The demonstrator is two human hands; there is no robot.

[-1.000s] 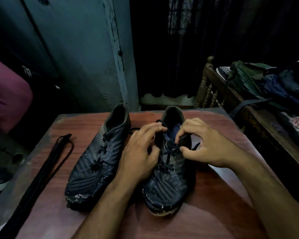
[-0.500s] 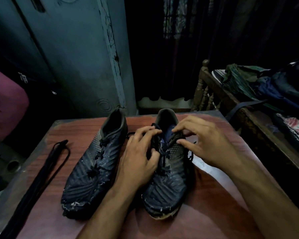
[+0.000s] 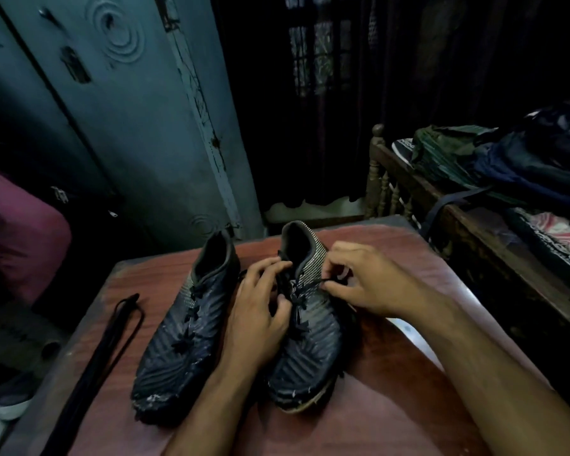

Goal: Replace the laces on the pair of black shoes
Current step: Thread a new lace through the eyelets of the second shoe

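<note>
From the head view, two black shoes were seen side by side on the reddish-brown surface (image 3: pixel 392 406), toes towards the camera. The left shoe (image 3: pixel 181 330) lay untouched, its lace threaded through the eyelets. The right shoe (image 3: pixel 310 340) was worked on by both hands. The left hand (image 3: pixel 257 324) was curled round the shoe's inner side near the tongue, its fingers (image 3: pixel 270 266) bent over the upper eyelets and its thumb pressed against the lacing. The right hand (image 3: pixel 372 284) was held at the shoe's outer side, its thumb and forefinger pinched together on the shoe's lace (image 3: pixel 313 286), which was drawn taut sideways from an upper eyelet; the other fingers were loosely curled. A spare black lace (image 3: pixel 102 350) lay stretched along the left edge of the surface, well apart from the shoes. Compared with half a second before, the right hand had moved outward from the tongue, and the lace had been pulled further out of the shoe.
</note>
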